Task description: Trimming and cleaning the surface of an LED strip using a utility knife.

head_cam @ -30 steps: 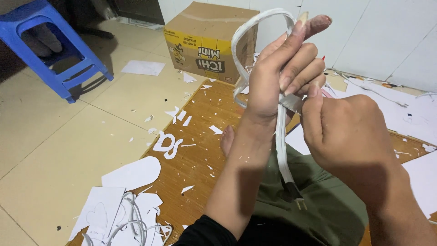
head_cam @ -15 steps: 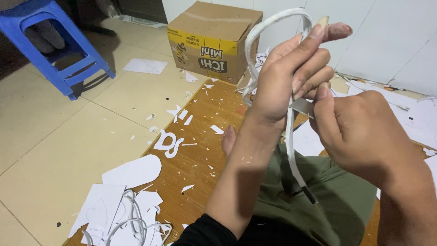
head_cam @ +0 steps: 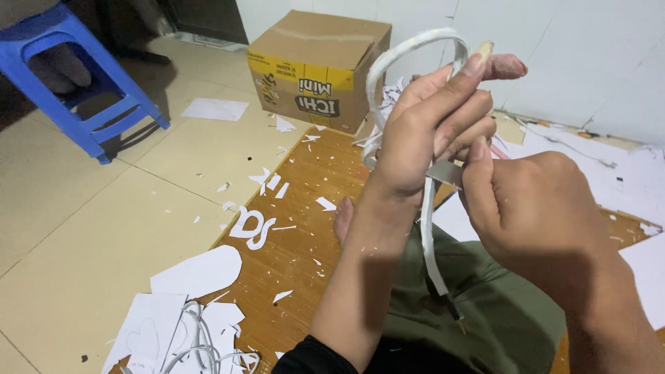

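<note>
Holding a long white paper strip (head_cam: 409,52) up in front of the chest, the left hand (head_cam: 429,131) is pinching it between thumb and fingers where it's arching into a loop, tail dangling toward the lap. The right hand (head_cam: 533,215) is closed around a small metal blade (head_cam: 443,173), touching the strip just below. Looks light, floppy and easy to tear, so I'd be gripping near the cut. White paper scraps (head_cam: 201,273) are littering the wooden board (head_cam: 305,235); the cardboard box (head_cam: 318,69) far behind and the blue plastic stool (head_cam: 76,76) far left aren't getting in the way.
</note>
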